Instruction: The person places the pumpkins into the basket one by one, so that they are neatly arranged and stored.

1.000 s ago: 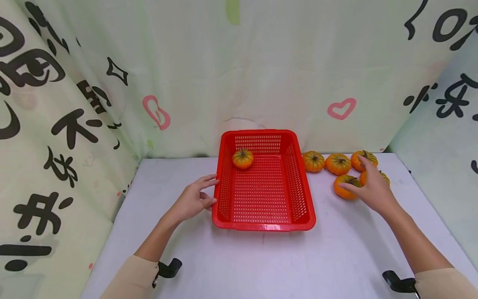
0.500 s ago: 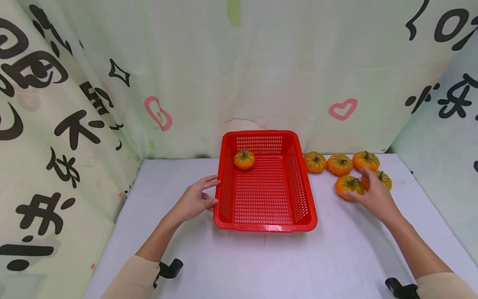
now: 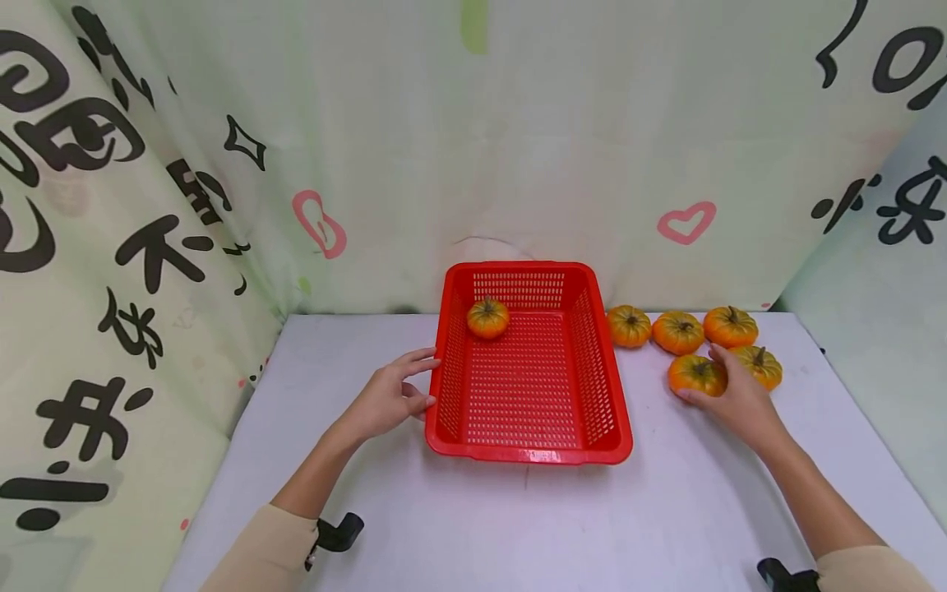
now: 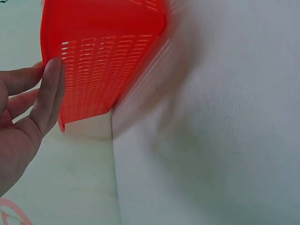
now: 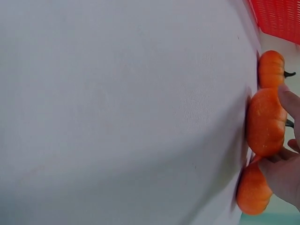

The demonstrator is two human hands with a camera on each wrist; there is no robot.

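My left hand (image 3: 388, 400) holds the left rim of the red plastic basket (image 3: 518, 455). In the left wrist view, fingers (image 4: 49, 89) lie against the outer wall of that basket, and one fingertip goes out of sight behind the rim. Inside it, near the back left, sits a small orange pumpkin (image 3: 487, 318). Right of the basket, my right hand (image 3: 742, 404) grips the nearest pumpkin (image 3: 695, 375), with thumb and fingers on opposite sides. That pumpkin (image 5: 266, 123) rests on the table. Another pumpkin (image 3: 760, 367) is just beyond the fingers.
Behind the gripped pumpkin stand a left pumpkin (image 3: 630, 326), a middle pumpkin (image 3: 678, 332) and a right pumpkin (image 3: 731, 327), in a row along the back edge. A patterned curtain (image 3: 414, 148) hangs behind and beside the white table (image 3: 547, 534).
My right hand has come down from above the pumpkins and closed round the nearest one. The left hand stays at the basket's rim. The head view has shifted slightly.
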